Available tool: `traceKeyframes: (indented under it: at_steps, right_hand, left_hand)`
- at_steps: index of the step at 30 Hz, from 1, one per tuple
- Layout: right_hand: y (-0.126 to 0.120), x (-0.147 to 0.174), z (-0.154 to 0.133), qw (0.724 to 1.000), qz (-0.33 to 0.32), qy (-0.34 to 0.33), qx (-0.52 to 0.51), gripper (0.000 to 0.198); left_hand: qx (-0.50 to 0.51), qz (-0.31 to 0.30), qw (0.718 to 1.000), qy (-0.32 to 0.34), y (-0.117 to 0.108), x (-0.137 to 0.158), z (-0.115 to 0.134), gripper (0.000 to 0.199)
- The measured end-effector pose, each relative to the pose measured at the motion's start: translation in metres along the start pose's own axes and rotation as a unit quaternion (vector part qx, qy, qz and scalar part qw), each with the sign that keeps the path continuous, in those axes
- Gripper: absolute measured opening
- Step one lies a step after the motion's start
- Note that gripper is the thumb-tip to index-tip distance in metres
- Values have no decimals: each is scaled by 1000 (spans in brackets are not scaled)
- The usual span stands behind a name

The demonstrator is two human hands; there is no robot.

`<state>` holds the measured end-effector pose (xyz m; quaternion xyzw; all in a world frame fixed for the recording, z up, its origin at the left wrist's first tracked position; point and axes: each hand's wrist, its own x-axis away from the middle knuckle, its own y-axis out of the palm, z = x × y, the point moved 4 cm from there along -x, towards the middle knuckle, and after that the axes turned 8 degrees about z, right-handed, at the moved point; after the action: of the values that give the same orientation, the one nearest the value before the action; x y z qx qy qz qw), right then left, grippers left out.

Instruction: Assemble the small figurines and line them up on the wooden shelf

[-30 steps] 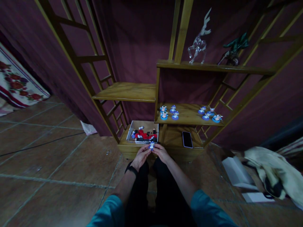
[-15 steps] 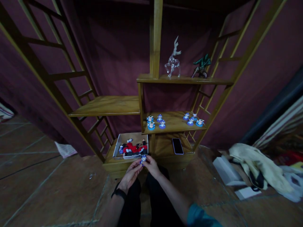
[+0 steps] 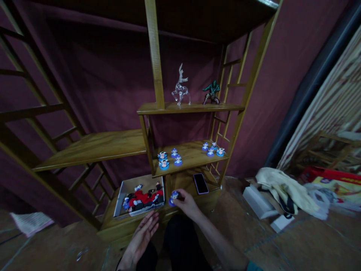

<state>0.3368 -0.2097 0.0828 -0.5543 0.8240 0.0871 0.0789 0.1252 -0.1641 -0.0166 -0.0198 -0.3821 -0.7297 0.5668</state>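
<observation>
One figure [image 3: 173, 198] is pinched in the fingers of the right hand [image 3: 187, 205], right of the box [image 3: 128, 185], seemingly gripped from one side to leave the rest free, while the left hand [image 3: 142, 234] extends empty, loose fingers nearby.

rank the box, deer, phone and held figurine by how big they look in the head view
1. Box
2. Deer
3. Phone
4. Held figurine, smallest despite seeming nearer the camera
</observation>
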Motion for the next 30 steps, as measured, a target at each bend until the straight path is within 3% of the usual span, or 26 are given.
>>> traceKeyframes:
  at_steps: [5,11,15,20,30]
  right_hand:
    - [-69,-55,-62,995,73,-75,-4,34]
    - [-128,-151,-73,975,190,-105,34,33]
    - [-138,-197,-74,961,186,-112,171,29]
    - [-137,-223,-70,916,182,-94,344,29]
    - [-139,-229,-56,899,159,-93,398,40]
  left_hand:
    - [10,11,1000,-12,0,-1,3,44]
    - [26,5,1000,-12,2,1,3,46]
    - [35,-4,999,-15,2,1,2,48]
    - [35,-8,999,-10,-2,-2,1,45]
    - [39,-10,999,-16,-4,-2,3,48]
